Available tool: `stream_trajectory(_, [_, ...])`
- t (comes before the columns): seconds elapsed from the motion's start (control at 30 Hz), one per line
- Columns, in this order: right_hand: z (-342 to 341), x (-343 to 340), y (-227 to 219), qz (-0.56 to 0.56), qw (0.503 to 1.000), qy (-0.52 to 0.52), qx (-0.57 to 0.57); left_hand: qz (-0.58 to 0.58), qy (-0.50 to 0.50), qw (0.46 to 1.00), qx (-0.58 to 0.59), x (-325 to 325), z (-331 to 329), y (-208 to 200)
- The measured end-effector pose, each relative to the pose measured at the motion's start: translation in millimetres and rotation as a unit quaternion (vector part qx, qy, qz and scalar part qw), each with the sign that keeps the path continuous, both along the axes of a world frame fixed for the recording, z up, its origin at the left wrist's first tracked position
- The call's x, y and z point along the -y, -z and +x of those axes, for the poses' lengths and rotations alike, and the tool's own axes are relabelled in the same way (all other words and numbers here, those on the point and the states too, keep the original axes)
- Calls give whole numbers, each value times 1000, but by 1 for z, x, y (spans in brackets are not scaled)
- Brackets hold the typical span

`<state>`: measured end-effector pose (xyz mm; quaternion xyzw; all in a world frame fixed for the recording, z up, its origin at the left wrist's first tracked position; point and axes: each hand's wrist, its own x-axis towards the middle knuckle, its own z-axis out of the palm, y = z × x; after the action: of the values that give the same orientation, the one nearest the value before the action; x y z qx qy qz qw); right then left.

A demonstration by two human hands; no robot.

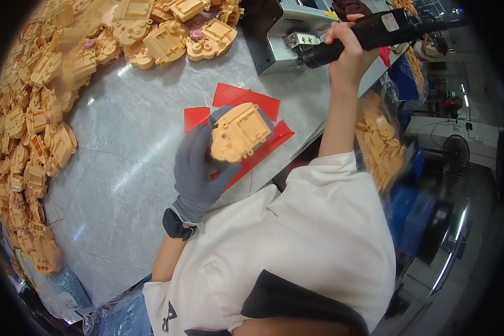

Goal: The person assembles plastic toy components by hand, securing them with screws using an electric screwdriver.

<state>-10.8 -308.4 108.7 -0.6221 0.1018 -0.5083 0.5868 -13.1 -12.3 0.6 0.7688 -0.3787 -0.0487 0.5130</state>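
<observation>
My left hand (197,165), in a grey glove, curls round the near left side of a yellow plastic housing (241,134). The housing has a square recess and rounded lobes, and it sits on a dark grey block (270,124) mostly hidden beneath it. Strips of red tape (263,150) lie on the table around that block. Up at the right, my bare right hand (351,53) is wrapped round a black electric screwdriver (375,32). The tool is held nearly level, its narrower end by the metal outlet of a screw feeder (274,47).
Heaped yellow housings (36,112) line the table's left side, and more (168,39) lie along the back. The grey table (123,168) ends at an edge on my right. Beyond it are a bag of yellow parts (381,140), blue bins (411,210) and a fan (456,150).
</observation>
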Motion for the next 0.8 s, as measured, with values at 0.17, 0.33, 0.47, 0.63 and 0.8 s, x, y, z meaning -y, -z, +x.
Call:
stream_trajectory(0.17, [-17, -1, -8, 17, 999, 18, 38, -4, 9, 1000, 3, 2, 1, -2])
stream_trajectory(0.33, [-25, -10, -12, 16, 999, 11, 38, -10, 8, 1000, 2, 0, 0, -3])
stream_trajectory(0.47, [-38, -34, -12, 71, 996, -38, 32, -36, -14, 999, 6, -6, 0, -5])
stream_trajectory(0.63, [-57, -93, -19, 144, 935, -308, 96, -76, 3, 996, 35, -16, 2, -6])
stream_trajectory(0.8, [-56, -117, -12, 143, 887, -425, 111, -29, 2, 995, 90, -15, 4, -20])
